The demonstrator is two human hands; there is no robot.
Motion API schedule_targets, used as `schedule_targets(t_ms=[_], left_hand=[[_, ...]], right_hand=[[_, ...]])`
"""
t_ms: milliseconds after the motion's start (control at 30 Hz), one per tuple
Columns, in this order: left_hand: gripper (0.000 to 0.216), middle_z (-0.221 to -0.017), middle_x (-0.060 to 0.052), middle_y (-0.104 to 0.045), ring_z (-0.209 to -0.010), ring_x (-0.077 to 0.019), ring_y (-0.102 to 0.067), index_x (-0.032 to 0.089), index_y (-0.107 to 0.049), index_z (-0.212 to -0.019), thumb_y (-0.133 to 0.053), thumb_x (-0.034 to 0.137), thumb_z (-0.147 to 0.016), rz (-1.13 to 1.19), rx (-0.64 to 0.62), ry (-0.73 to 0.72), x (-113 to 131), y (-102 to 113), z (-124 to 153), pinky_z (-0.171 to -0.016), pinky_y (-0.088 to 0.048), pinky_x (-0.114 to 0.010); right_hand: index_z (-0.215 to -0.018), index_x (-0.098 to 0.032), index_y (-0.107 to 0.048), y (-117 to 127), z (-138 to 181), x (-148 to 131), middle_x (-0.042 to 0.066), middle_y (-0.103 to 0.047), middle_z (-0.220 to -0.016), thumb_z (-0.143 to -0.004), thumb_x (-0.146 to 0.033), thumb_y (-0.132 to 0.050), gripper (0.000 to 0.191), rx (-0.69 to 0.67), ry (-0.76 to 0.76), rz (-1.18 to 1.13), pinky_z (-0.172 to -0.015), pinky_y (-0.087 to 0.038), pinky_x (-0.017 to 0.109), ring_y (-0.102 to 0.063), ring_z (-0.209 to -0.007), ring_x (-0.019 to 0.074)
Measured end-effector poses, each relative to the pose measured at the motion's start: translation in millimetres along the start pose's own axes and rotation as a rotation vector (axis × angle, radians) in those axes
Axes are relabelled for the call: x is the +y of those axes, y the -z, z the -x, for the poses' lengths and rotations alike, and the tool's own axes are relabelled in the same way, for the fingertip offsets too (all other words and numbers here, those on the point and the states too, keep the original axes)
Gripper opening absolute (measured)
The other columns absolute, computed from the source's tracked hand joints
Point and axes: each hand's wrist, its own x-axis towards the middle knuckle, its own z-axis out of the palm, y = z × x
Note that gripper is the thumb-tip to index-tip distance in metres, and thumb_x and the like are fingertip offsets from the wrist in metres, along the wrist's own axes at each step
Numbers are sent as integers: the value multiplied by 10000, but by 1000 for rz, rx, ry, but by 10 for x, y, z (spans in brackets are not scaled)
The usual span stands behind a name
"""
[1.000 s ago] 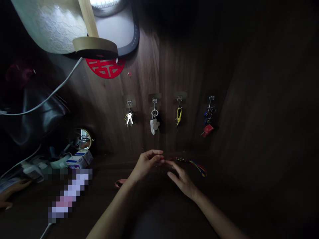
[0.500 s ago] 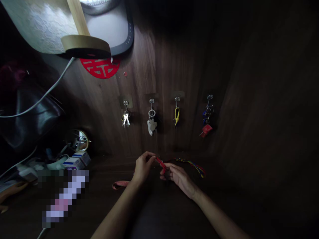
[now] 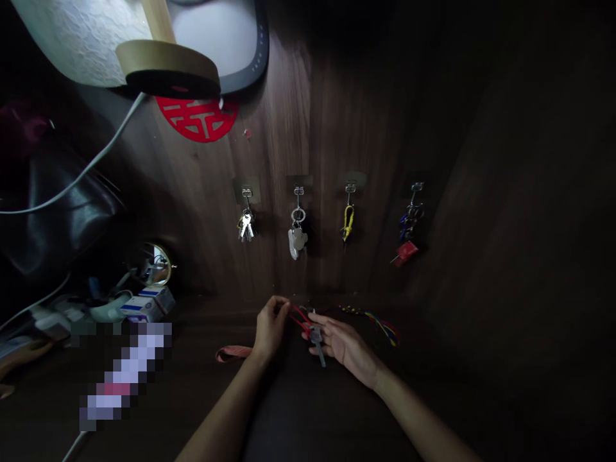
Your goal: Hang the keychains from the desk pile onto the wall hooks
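Low over a dark wooden shelf, my left hand (image 3: 270, 326) pinches the end of a red cord (image 3: 298, 316). The cord runs to a grey key (image 3: 317, 340) that hangs from the fingers of my right hand (image 3: 342, 343), which lies palm up with the fingers curled round the key's head. Just right of my hands, a multicoloured braided cord (image 3: 380, 323) lies on the shelf. A pink strap (image 3: 231, 353) lies beside my left wrist.
On the wooden back wall, hooks carry silver keys (image 3: 246, 226), a ring with a pale charm (image 3: 297, 239), a yellow cord (image 3: 347, 222) and a bunch with a red tag (image 3: 405, 240). A lamp (image 3: 158, 64), round mirror (image 3: 156, 264) and boxes (image 3: 147, 306) crowd the left.
My hands came together over the shelf and took up the red cord. The key now hangs from my right fingers, with the cord stretched between both hands.
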Motion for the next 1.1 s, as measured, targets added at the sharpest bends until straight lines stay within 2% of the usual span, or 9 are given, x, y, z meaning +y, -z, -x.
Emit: schedule_targets(t_ms=[133,267,400,533,667,767,833,967,1100], left_hand=[[214,-719,-3,-621,-700,-151,-584,170,-566,-814,-490,370,-810,87,-38,-15,58,-30,48,-668,-452,-235],[215,-733,-2,-633,-717,-150,-591,169,-575,-806,-505,372,-813,150,-78,-48,112,-66,106,-688,-454,-234],[212,-728,0,-634,-704,-149,-588,165,-587,-798,-519,365,-809,136,-88,-56,92,-82,125,-678,-449,-233],[227,-713,0,-632,-698,-152,-582,167,-584,-782,-525,386,-806,114,-103,-55,60,-71,120,-671,-447,-233],[279,-724,-5,-625,-713,-160,-583,170,-578,-807,-489,434,-818,106,-40,-68,57,-40,118,-668,-451,-232],[304,-692,1,-608,-677,-154,-576,173,-576,-822,-445,446,-838,53,-16,-77,68,-27,137,-635,-447,-223],[289,-705,1,-614,-687,-153,-579,185,-581,-836,-424,427,-854,-8,-78,-105,82,-34,165,-649,-446,-222],[268,-786,-7,-641,-736,-148,-587,207,-587,-871,-380,375,-885,-102,-305,-169,101,-77,226,-691,-436,-213],[266,-758,5,-626,-703,-129,-576,201,-580,-858,-352,333,-900,-143,-445,-161,79,-102,243,-655,-415,-187]], right_hand=[[-1108,-208,-586,-15,-28,32,61,-645,-888,-769,-399,-591,389,134,6,126,-610,-470,288,-612,-748,163],[-997,-199,-614,11,-54,78,-26,-544,-664,-719,-452,-619,376,261,42,459,-416,-336,184,-471,-491,75],[-809,-194,-626,52,-69,109,-49,-470,-585,-705,-480,-609,305,312,124,706,-409,-312,181,-404,-472,71],[-691,-181,-599,73,-77,90,-56,-437,-498,-754,-479,-544,310,328,163,805,-413,-284,200,-376,-422,72],[-666,-177,-593,103,-60,-10,-50,-446,-507,-750,-483,-551,320,362,216,813,-412,-285,203,-383,-419,72],[-673,-176,-604,149,-46,-148,-45,-464,-512,-721,-508,-575,336,472,274,761,-405,-298,203,-399,-418,75],[-705,-175,-622,180,-48,-281,-39,-486,-512,-695,-515,-602,341,568,328,711,-400,-312,203,-417,-420,79],[-732,-174,-636,180,-116,-650,-34,-524,-527,-663,-487,-652,321,728,508,581,-386,-327,194,-434,-422,74],[-744,-183,-629,58,-278,-1065,-54,-527,-543,-667,-414,-678,248,762,734,440,-384,-320,173,-431,-424,52]])
